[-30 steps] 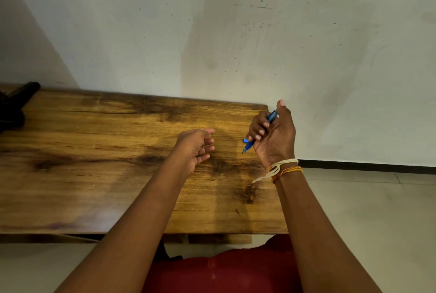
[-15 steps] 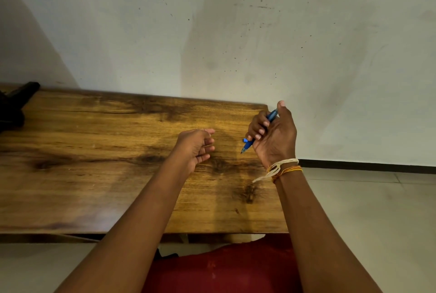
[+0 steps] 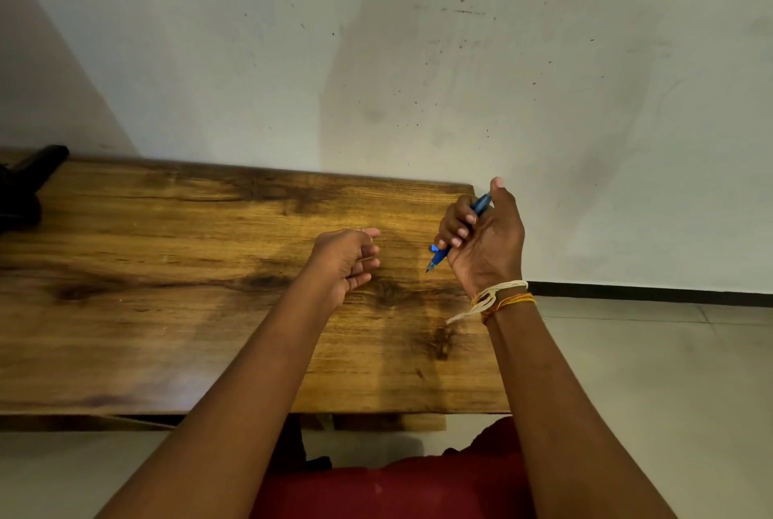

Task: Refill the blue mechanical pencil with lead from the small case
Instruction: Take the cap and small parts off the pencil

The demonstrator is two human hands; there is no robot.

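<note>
The pencil [image 3: 479, 205] in the right part of the frame is bright blue, with a darker, greyish tip at its lower end. The table [image 3: 167, 267] across the middle is golden-brown wood, streaked with grain and blotched with dark brown knots and stains. Threads [image 3: 497, 297] around the wrist at centre right are cream-white and orange. The wall [image 3: 418, 58] filling the upper frame is pale grey-white, flecked with small dark specks and dull smudges. A black object [image 3: 25, 184] sits at the left edge. The floor [image 3: 669, 372] at lower right is light beige tile, edged by a black skirting strip [image 3: 648, 294]. The garment [image 3: 397, 489] at the bottom is dark red.
</note>
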